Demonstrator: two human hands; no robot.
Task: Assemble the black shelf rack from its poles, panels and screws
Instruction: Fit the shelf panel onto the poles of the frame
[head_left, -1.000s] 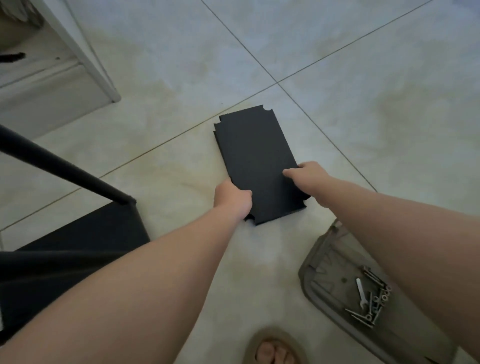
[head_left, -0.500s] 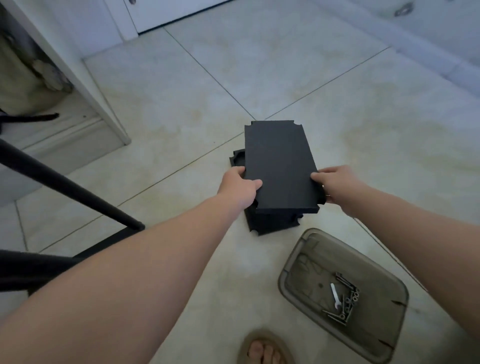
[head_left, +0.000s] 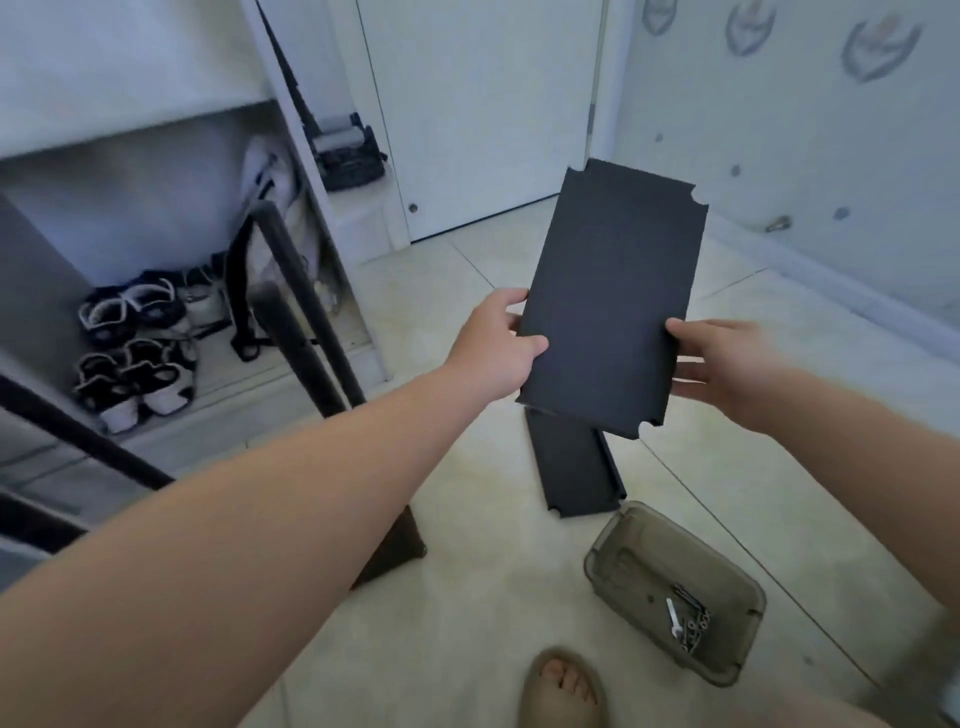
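Left hand (head_left: 493, 345), right hand (head_left: 719, 366) grip panel (head_left: 608, 306) by long edges, fingers (head_left: 688, 375) curled under. Best keep level, match corner notches to poles (head_left: 306, 332) before seating.

Matt black panel (head_left: 608, 306), glossy pale floor tiles (head_left: 467, 597), translucent smoky plastic tray (head_left: 623, 551), shiny metal screws (head_left: 693, 626)

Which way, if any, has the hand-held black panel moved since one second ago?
Yes: upward. The held panel has been lifted clear of the other panel, which lies flat on the floor.
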